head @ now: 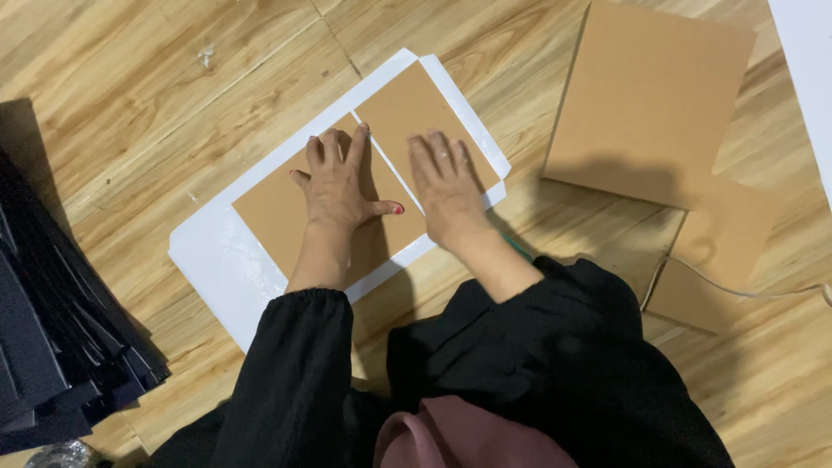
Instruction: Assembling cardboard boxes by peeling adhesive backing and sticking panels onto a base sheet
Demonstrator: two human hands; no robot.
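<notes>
Two brown boards [347, 186] lie side by side on a glossy white sheet [217, 260] on the wooden floor | left hand [338, 182] and right hand [446, 186] flat, fingers spread, gripping nothing | sheet margins appear unfolded | black stack [52, 347] cropped; spare cardboard [650, 95] apart; board gap partly hidden.

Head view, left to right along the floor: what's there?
Stack of black sheets → white sheet bearing two brown boards → left hand flat on the left board → right hand on the right board → large brown cardboard sheet → white panel edge.
</notes>
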